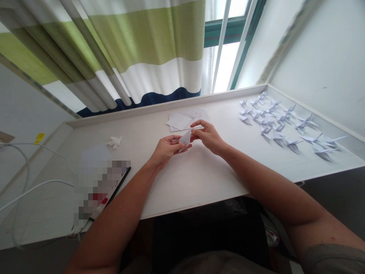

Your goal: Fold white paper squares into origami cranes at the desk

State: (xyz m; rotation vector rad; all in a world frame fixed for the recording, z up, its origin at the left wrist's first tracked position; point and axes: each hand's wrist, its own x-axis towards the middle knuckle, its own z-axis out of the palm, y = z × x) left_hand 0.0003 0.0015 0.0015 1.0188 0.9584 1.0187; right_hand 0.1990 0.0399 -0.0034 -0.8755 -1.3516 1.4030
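A small folded white paper piece (185,139) is held between both hands just above the white desk (199,179). My left hand (167,149) grips its lower left side with curled fingers. My right hand (207,135) pinches its upper right edge with fingertips. Behind the hands lies a small stack of white paper sheets (179,121).
Several folded white paper cranes (281,123) stand in rows at the desk's right. A crumpled white scrap (115,142) lies at the left, and a blurred flat object (99,186) and white cables (25,190) farther left. A striped curtain (128,57) and a window are behind.
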